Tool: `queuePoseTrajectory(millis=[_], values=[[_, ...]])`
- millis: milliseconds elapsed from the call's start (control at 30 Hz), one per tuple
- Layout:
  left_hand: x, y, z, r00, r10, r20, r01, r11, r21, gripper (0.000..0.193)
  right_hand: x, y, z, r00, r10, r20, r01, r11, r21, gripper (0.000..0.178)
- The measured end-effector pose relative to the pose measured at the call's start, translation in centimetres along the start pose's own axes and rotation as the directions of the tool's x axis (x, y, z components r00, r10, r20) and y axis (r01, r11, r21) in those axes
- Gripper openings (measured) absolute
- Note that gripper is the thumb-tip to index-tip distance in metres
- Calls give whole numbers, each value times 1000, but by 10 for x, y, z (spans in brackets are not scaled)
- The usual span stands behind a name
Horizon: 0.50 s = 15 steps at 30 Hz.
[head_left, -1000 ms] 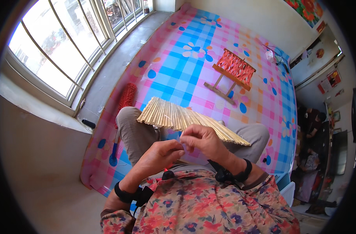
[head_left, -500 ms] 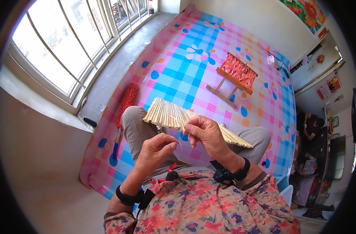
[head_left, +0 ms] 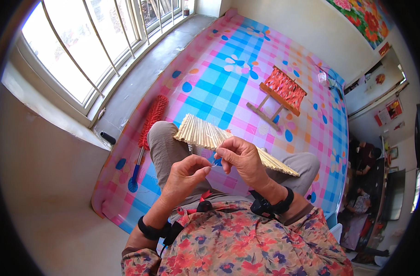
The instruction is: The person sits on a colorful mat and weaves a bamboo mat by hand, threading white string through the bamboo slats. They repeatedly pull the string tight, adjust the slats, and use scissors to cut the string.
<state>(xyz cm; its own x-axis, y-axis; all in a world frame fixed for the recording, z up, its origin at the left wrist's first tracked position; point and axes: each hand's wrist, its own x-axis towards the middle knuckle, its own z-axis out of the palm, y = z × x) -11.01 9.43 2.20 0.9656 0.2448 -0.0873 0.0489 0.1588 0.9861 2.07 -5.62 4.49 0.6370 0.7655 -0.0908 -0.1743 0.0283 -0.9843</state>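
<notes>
Daylight comes through the barred window (head_left: 81, 50) at the far left, above a grey sill. Below it, on the edge of the pink-and-blue checked floor mat (head_left: 228, 69), lies a red bristle brush with a blue handle (head_left: 148, 129), just beside the person's left knee. The left hand (head_left: 184, 177) is raised over the lap, thumb and forefinger pinched tight together on something too thin to make out, perhaps a thread; the other fingers curl loosely under. A black band sits on that wrist.

Across both knees rests a pale woven mat of thin wooden sticks (head_left: 205, 133), fanned wide at its left end and narrowing toward the right knee. The right hand (head_left: 242, 158) hovers just in front of it, close to the left hand but apart from it, its thumb and forefinger nipped shut near the mat's edge, the remaining fingers bent. Whether it grips the mat itself cannot be told. A black band wraps this wrist too.

Farther right on the floor mat stands a small wooden frame with red-orange fabric (head_left: 283, 92), well apart from the hands.
</notes>
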Motion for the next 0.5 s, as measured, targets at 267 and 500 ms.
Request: queuePoseTrajectory(millis=[267, 500], values=[[0, -3, -1, 999, 6, 32, -3, 996, -91, 12, 3, 3, 2, 998, 52, -27, -49, 995, 85, 15], [1, -7, -2, 999, 15, 46, -8, 989, -146, 9, 5, 4, -1, 990, 142, -10, -137, 969, 205, 14]])
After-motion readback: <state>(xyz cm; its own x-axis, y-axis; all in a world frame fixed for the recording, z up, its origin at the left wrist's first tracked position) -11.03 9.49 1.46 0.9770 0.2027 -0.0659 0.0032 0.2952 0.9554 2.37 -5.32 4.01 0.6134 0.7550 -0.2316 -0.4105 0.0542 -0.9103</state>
